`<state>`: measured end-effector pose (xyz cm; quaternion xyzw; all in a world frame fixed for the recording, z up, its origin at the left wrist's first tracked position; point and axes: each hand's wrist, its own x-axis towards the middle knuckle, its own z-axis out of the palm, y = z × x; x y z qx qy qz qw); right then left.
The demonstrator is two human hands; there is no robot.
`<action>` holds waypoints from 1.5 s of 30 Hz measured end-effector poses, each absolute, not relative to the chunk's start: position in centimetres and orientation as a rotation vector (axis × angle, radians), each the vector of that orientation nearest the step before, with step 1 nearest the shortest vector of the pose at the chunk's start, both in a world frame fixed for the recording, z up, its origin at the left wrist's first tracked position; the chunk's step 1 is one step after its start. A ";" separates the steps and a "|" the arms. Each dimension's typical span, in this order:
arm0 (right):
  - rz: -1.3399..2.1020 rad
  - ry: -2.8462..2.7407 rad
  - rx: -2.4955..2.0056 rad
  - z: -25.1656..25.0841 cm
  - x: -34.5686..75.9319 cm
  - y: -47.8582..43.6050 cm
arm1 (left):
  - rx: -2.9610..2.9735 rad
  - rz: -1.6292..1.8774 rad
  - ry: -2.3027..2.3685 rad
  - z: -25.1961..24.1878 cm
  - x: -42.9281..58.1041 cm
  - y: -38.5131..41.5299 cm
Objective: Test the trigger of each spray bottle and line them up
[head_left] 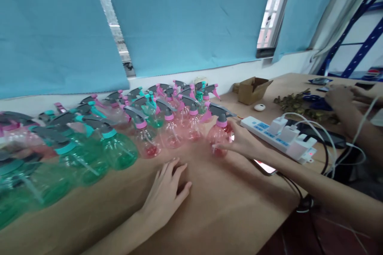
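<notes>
My right hand [236, 139] is wrapped round the body of a clear pink spray bottle [218, 137] with a grey and pink trigger head, upright at the table's surface. My left hand [167, 185] rests on the brown table [209, 207] with its fingers apart, holding nothing. Just beyond it stand a pink spray bottle [148, 141] and another pink spray bottle [171, 132]. To the left are several green spray bottles [119, 150] with grey and teal heads. More pink and green bottles crowd the rows behind, partly hidden by those in front.
Right of my right hand lie a white power strip [263, 131] with chargers and cables, and a phone [265, 166] partly under my forearm. Farther back are an open cardboard box [253, 89], a white mouse-like object [259, 107] and dried leaves [291, 103]. Another person's hands [341, 97] are at far right.
</notes>
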<state>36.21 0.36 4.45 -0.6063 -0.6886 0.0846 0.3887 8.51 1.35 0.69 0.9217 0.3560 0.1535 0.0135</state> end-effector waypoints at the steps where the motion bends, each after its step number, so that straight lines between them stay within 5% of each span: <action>1: 0.194 -1.752 -1.533 4.4 36.9 1.1 | 2.872 0.479 1.104 0.6 8.9 1.5; 21: 0.066 -1.715 -1.569 2.9 39.9 8.3 | 2.873 0.501 1.165 0.4 11.8 2.8; 45: 0.076 -1.830 -1.663 2.9 33.4 -1.7 | 2.874 0.551 1.151 0.4 7.3 2.2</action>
